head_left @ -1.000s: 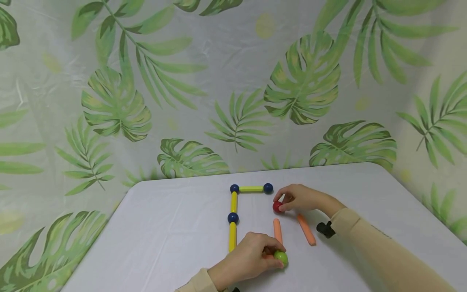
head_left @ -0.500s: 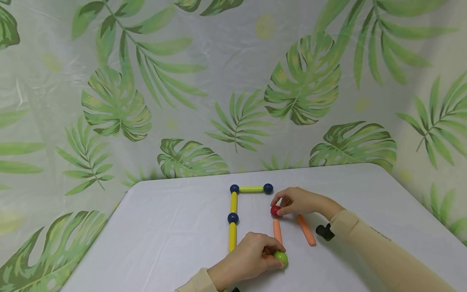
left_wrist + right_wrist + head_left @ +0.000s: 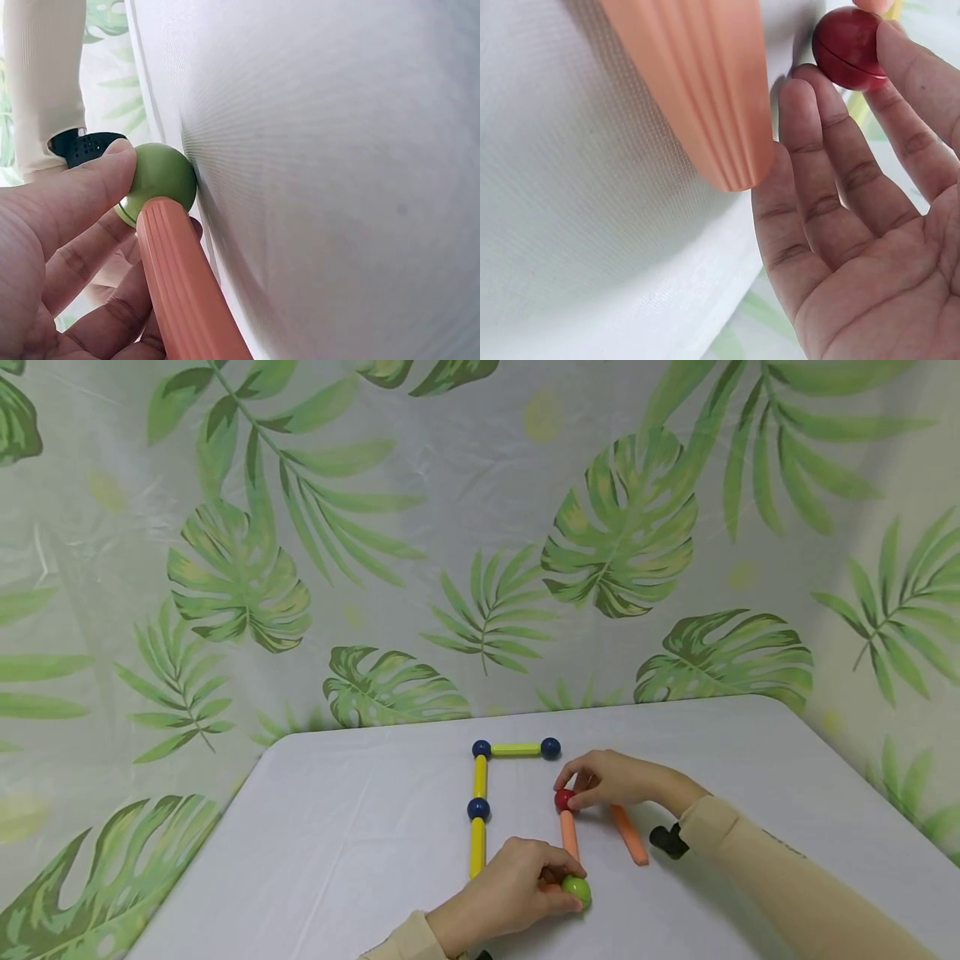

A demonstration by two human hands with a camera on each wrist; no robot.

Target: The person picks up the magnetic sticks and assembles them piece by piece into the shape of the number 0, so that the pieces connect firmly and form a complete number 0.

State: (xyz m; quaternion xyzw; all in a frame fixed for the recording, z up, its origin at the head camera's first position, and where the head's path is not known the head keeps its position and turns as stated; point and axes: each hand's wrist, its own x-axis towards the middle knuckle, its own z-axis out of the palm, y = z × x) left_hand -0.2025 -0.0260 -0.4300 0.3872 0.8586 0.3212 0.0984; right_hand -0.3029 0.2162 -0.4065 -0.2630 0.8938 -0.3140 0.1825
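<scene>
My left hand [image 3: 517, 881] pinches a green ball [image 3: 577, 891] between thumb and fingers, low on the white table. In the left wrist view, a ridged orange rod [image 3: 184, 285] meets that green ball [image 3: 161, 180] and runs toward the camera. My right hand [image 3: 618, 778] pinches a red ball [image 3: 564, 799] at the far end of another orange rod [image 3: 570, 833], whose near end lies by the green ball. Beside the right hand lies a loose orange rod [image 3: 630, 837]; it looms large in the right wrist view, close to the little finger. My palm hides part of the left-hand rod.
Left of the hands, a yellow rod [image 3: 480, 777] joins two dark blue balls, and a lower yellow rod [image 3: 477, 847] runs under my left wrist. At the back a lime rod [image 3: 516, 749] reaches another blue ball [image 3: 551, 747]. A leaf-patterned curtain [image 3: 480, 527] hangs behind the table [image 3: 337, 827].
My right hand has brought the red ball slightly left and toward me, down to the top end of the orange rod. The left hand stays put on the green ball.
</scene>
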